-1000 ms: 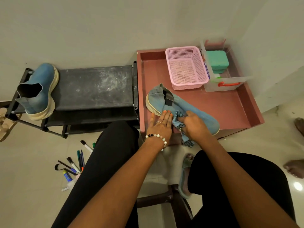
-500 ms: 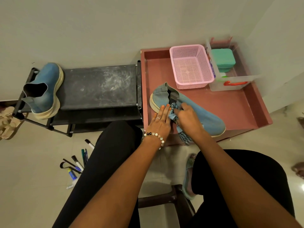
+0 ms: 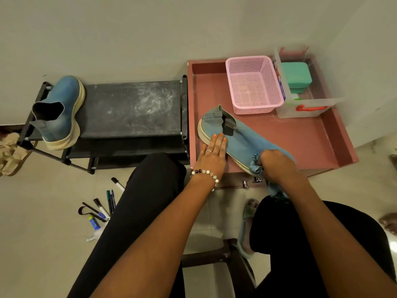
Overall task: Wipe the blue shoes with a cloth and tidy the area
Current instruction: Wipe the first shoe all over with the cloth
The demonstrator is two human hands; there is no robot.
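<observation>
One blue shoe (image 3: pixel 238 139) lies on its side on the pink tray table (image 3: pixel 300 143), heel to the far left. My left hand (image 3: pixel 212 155) presses flat on its side near the heel, fingers straight. My right hand (image 3: pixel 277 164) grips a bunched blue cloth (image 3: pixel 256 165) against the shoe's toe at the table's near edge; the cloth's tail hangs down below my wrist. The second blue shoe (image 3: pixel 61 112) stands on the left end of the black rack (image 3: pixel 131 108).
A pink mesh basket (image 3: pixel 253 84) and a clear box (image 3: pixel 305 106) holding a green case (image 3: pixel 297 77) stand at the back of the table. Pens and markers (image 3: pixel 101 208) lie on the floor by my left leg. A sandal (image 3: pixel 10 151) lies at far left.
My right hand slid the cloth from the shoe's opening down along it to the toe. My left hand stayed pressed near the heel.
</observation>
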